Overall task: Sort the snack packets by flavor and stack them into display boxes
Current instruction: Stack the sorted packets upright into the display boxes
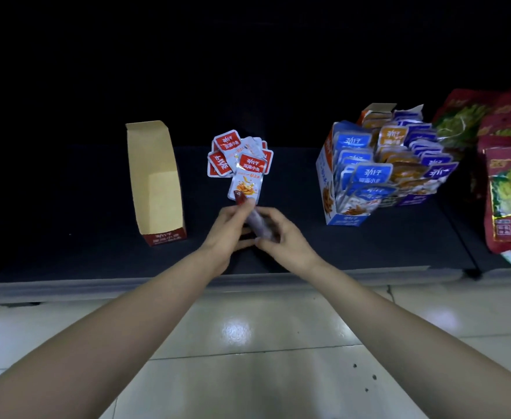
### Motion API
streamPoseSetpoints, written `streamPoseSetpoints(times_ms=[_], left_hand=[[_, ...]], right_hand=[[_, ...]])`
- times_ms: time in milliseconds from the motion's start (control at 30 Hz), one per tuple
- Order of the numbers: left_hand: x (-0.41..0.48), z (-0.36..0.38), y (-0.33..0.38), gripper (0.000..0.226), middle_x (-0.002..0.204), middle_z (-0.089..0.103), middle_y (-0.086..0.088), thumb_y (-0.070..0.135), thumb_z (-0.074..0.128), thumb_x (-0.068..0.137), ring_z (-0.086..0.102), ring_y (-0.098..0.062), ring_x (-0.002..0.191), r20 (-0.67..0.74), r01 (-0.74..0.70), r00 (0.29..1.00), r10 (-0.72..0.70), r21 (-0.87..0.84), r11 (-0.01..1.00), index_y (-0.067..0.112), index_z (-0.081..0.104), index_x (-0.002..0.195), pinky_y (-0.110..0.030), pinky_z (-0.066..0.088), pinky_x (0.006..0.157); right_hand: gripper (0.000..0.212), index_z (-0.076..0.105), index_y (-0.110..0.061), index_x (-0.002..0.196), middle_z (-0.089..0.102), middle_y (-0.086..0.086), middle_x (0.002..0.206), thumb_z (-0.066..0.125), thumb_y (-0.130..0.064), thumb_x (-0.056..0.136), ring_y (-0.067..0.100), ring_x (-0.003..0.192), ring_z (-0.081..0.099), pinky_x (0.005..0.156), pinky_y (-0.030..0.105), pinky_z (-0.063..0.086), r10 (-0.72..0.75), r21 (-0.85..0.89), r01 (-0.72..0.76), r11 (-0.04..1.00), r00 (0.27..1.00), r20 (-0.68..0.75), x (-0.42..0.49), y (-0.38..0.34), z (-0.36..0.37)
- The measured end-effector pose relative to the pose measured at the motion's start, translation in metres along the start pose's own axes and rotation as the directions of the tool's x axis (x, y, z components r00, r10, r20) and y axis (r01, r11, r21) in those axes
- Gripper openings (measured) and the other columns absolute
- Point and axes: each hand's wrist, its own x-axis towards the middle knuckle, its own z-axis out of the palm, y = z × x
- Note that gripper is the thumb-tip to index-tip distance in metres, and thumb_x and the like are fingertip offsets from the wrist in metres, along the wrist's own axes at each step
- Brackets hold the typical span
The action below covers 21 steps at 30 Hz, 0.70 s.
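Both hands meet at the middle of the dark shelf and hold a thin stack of snack packets [258, 222] edge-on between them. My left hand [228, 231] grips its near left side, my right hand [284, 237] its right side. Just beyond lies a loose pile of red-labelled packets [239, 157]. An empty red display box [156, 179] with a tan inside stands to the left. At the right, a blue display box [330, 176] holds several blue, orange and purple packets standing upright.
Large red snack bags [508, 195] lean at the far right of the shelf. The shelf's grey front edge [97, 287] runs across below my hands, with a glossy tiled floor [248, 358] beneath. The back of the shelf is dark.
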Motion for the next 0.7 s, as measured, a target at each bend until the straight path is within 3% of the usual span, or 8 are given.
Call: streamPoseSetpoints(times_ms=[100, 167, 300, 400, 500, 600, 633, 700], left_hand=[[0.004, -0.002, -0.001, 0.024, 0.11, 0.066, -0.014, 0.019, 0.056, 0.096, 0.066, -0.024, 0.096, -0.117, -0.036, 0.993, 0.027, -0.072, 0.997, 0.008, 0.052, 0.118, -0.039, 0.055, 0.082], [0.005, -0.004, -0.002, 0.02, 0.106, 0.066, -0.013, 0.006, 0.051, 0.097, 0.065, -0.022, 0.092, -0.121, -0.062, 0.991, 0.055, -0.056, 0.996, 0.008, 0.054, 0.116, -0.037, 0.054, 0.083], [0.003, -0.002, -0.002, 0.027, 0.111, 0.066, -0.017, 0.006, 0.057, 0.094, 0.066, -0.031, 0.099, -0.064, 0.028, 0.997, -0.037, -0.142, 0.99, 0.002, 0.054, 0.12, -0.042, 0.056, 0.08], [0.004, 0.0, -0.004, 0.026, 0.11, 0.069, -0.018, 0.013, 0.055, 0.095, 0.068, -0.031, 0.095, -0.026, 0.114, 0.992, -0.121, -0.189, 0.975, 0.001, 0.057, 0.119, -0.044, 0.056, 0.082], [0.006, 0.0, -0.005, 0.022, 0.105, 0.069, -0.019, 0.003, 0.045, 0.095, 0.068, -0.025, 0.084, -0.027, 0.12, 0.991, -0.128, -0.206, 0.971, 0.001, 0.059, 0.113, -0.037, 0.058, 0.073], [0.008, -0.001, -0.007, 0.022, 0.099, 0.067, -0.013, -0.004, 0.04, 0.096, 0.066, -0.022, 0.081, -0.067, 0.099, 0.992, -0.107, -0.118, 0.988, 0.008, 0.056, 0.104, -0.034, 0.057, 0.067], [0.008, -0.002, -0.007, 0.022, 0.099, 0.066, -0.011, -0.004, 0.04, 0.097, 0.066, -0.021, 0.082, -0.085, 0.095, 0.991, -0.102, -0.08, 0.992, 0.009, 0.055, 0.106, -0.034, 0.055, 0.066], [0.01, -0.005, -0.008, 0.022, 0.1, 0.065, -0.007, -0.002, 0.042, 0.098, 0.065, -0.019, 0.083, -0.128, 0.096, 0.987, -0.099, -0.024, 0.995, 0.01, 0.054, 0.113, -0.032, 0.053, 0.065]], right_hand=[[0.059, 0.048, -0.021, 0.139, 0.042, 0.001, 0.135, 0.063, 0.0, 0.086, -0.002, 0.122, 0.045, 0.098, 0.013, 0.041, -0.009, -0.009, 0.01, 1.0, 0.99, 0.137, -0.007, 0.0, 0.0], [0.053, 0.049, -0.02, 0.138, 0.037, 0.001, 0.139, 0.061, -0.001, 0.09, -0.011, 0.12, 0.042, 0.097, 0.007, 0.038, -0.016, 0.048, 0.012, 0.999, 0.996, 0.09, -0.009, 0.002, -0.004], [0.063, 0.045, -0.024, 0.128, 0.051, 0.005, 0.12, 0.081, -0.017, 0.077, 0.01, 0.103, 0.059, 0.085, 0.023, 0.053, 0.013, -0.019, -0.015, 1.0, 0.995, -0.095, -0.004, 0.008, -0.007], [0.065, 0.042, -0.028, 0.121, 0.052, 0.005, 0.114, 0.082, -0.015, 0.072, 0.018, 0.106, 0.058, 0.092, 0.04, 0.053, 0.072, -0.108, -0.087, 0.99, 0.988, -0.137, 0.001, 0.013, -0.006], [0.07, 0.04, -0.02, 0.129, 0.041, 0.002, 0.117, 0.083, -0.021, 0.073, 0.012, 0.114, 0.048, 0.104, 0.032, 0.044, 0.155, -0.146, -0.174, 0.974, 0.979, -0.135, 0.001, 0.012, -0.01], [0.072, 0.039, -0.016, 0.128, 0.04, -0.002, 0.115, 0.084, -0.024, 0.073, 0.01, 0.111, 0.049, 0.097, 0.026, 0.045, 0.212, -0.169, -0.225, 0.96, 0.973, -0.092, -0.003, 0.012, -0.015], [0.062, 0.04, -0.015, 0.125, 0.045, -0.003, 0.111, 0.079, -0.022, 0.077, 0.011, 0.107, 0.052, 0.092, 0.026, 0.047, 0.231, -0.143, -0.242, 0.96, 0.969, -0.092, -0.003, 0.012, -0.016], [0.047, 0.045, -0.011, 0.123, 0.057, -0.001, 0.106, 0.066, -0.027, 0.083, 0.017, 0.1, 0.059, 0.085, 0.029, 0.048, 0.336, 0.095, -0.327, 0.94, 0.934, -0.12, 0.0, 0.007, -0.022]])
